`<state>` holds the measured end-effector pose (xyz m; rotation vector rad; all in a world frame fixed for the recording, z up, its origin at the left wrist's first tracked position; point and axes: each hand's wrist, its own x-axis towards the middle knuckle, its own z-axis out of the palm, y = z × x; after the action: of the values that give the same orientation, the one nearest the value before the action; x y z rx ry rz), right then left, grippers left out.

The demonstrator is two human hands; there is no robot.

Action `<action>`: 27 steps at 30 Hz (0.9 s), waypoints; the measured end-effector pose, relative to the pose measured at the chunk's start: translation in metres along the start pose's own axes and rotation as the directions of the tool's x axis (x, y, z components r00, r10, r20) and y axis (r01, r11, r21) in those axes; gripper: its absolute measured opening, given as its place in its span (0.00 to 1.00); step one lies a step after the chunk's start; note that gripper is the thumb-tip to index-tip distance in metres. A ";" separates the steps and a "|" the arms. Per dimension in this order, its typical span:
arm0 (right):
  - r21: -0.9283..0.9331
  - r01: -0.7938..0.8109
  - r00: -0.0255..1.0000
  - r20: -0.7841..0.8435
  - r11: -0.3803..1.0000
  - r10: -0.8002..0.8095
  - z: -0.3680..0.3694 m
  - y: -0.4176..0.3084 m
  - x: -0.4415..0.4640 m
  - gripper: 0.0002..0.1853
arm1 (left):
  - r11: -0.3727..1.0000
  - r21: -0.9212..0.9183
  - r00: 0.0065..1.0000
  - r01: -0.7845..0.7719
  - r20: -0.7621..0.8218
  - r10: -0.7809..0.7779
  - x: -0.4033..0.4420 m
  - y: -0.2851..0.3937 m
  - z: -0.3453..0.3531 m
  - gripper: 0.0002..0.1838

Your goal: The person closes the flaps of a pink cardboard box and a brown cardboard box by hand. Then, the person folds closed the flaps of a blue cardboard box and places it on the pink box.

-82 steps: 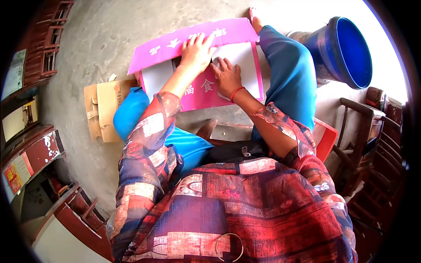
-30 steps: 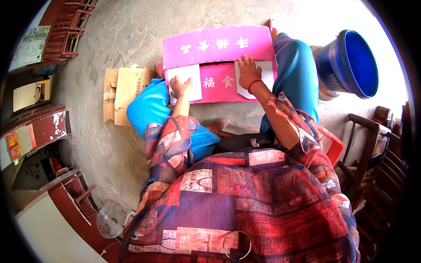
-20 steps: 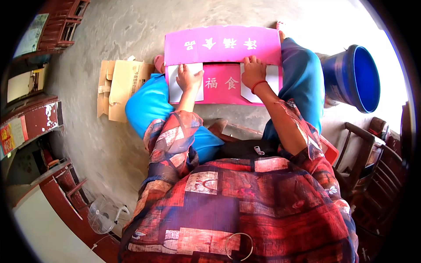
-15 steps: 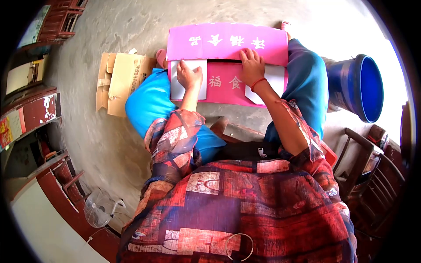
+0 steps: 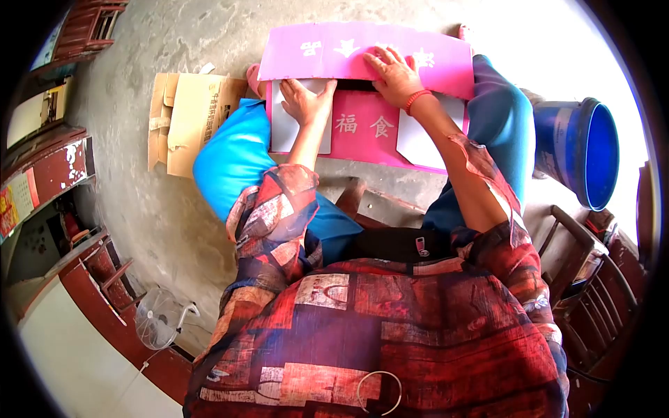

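Observation:
Between my knees is a pink cardboard box (image 5: 362,146) with white printed characters. Its two side flaps, the left white flap (image 5: 282,132) and the right white flap (image 5: 425,139), lie folded inward. The far pink flap (image 5: 300,63) slants over them, with a dark gap below its edge. My left hand (image 5: 306,101) rests on the left white flap, thumb spread and fingertips at the far flap's edge. My right hand (image 5: 398,78), with a red bracelet at the wrist, lies on the far flap with fingers spread, its thumb near the gap.
A flattened brown carton (image 5: 198,125) is on the floor to the left. To the right lies a blue bucket (image 5: 599,153) on its side, with a wooden chair (image 5: 592,272) nearer me. A fan (image 5: 159,318) stands at lower left beside dark red furniture (image 5: 97,306).
My right hand has slid farther onto the far flap, its fingers now over the characters. My left thumb has spread away from the fingers. The whole view has shifted slightly.

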<state>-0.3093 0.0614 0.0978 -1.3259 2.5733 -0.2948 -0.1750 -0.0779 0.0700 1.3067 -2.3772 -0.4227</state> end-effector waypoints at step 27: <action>0.068 0.268 0.941 -0.232 0.961 -0.246 -0.083 0.030 0.070 0.16 | 0.948 0.160 0.910 -0.275 0.360 0.203 0.087 0.053 0.022 0.38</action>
<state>-0.3962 0.0273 0.1603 -1.6800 2.5140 -0.6437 -0.2665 -0.1227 0.0904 1.0689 -2.9001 -0.3567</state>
